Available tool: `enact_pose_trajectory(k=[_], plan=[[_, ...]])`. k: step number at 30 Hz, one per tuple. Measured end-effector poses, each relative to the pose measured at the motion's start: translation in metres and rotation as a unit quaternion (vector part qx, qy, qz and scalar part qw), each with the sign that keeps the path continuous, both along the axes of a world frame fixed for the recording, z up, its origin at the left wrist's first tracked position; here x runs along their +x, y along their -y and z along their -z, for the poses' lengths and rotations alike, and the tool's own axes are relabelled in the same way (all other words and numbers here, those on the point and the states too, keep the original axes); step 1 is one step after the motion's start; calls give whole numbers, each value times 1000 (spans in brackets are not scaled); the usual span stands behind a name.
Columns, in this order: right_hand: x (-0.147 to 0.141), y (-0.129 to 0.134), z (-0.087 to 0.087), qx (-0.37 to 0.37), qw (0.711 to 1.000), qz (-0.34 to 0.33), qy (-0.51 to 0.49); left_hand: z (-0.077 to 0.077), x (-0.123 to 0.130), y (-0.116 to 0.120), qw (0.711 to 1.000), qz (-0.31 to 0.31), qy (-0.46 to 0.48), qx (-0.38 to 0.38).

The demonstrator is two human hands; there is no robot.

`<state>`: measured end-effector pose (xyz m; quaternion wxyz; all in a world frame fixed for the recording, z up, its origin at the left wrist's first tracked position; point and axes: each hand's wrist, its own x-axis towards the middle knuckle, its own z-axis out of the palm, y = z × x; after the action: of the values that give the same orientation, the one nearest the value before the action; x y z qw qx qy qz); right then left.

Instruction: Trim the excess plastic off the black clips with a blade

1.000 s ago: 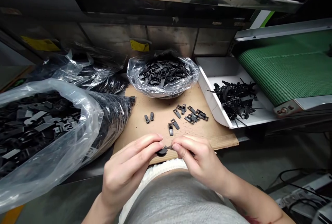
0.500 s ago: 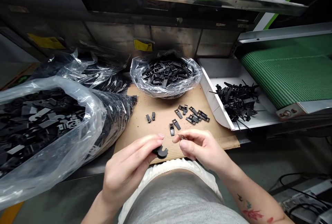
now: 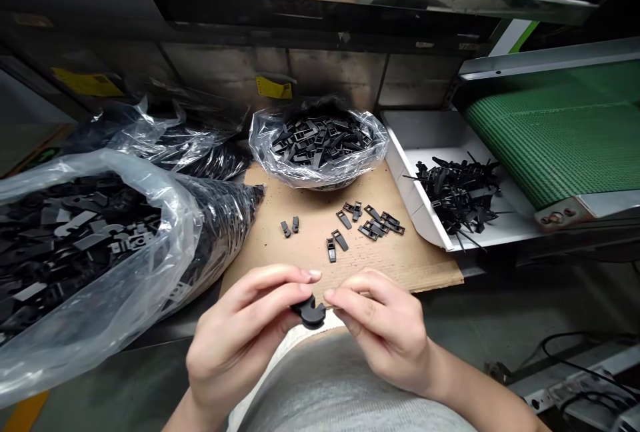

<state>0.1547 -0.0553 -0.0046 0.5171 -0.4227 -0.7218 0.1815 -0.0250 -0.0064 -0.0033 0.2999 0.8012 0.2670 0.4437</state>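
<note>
My left hand (image 3: 240,329) is closed on a black plastic hooked clip (image 3: 313,315), its open round notch facing right. Just right of that notch, the thumb and forefinger of my right hand (image 3: 385,325) are pinched together; anything between them is hidden. Beyond my hands, several small black rectangular clips (image 3: 340,240) lie loose on a cardboard sheet (image 3: 280,185). Two smaller black pieces (image 3: 295,224) lie apart from them, further left.
A plastic-lined bowl (image 3: 320,182) of black clips stands at the back. On the left is a large clear bag (image 3: 175,245) of black parts. A white tray (image 3: 425,219) holding spiky black parts (image 3: 463,195) sits beside a green conveyor belt (image 3: 560,132).
My right hand has come down and in toward the hooked clip, turning its back upward. My left hand has lowered slightly, still holding the clip.
</note>
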Motion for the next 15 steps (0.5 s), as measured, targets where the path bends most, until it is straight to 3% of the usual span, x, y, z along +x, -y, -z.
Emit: enact_pose_trajectory(k=[10,15], plan=[[-2,-1,5,0,999,11,40,0,-1,1,1000,6,-8,12],[-1,0,4,-16,999,31,-13,-1,-2,0,999,-19,4,42]])
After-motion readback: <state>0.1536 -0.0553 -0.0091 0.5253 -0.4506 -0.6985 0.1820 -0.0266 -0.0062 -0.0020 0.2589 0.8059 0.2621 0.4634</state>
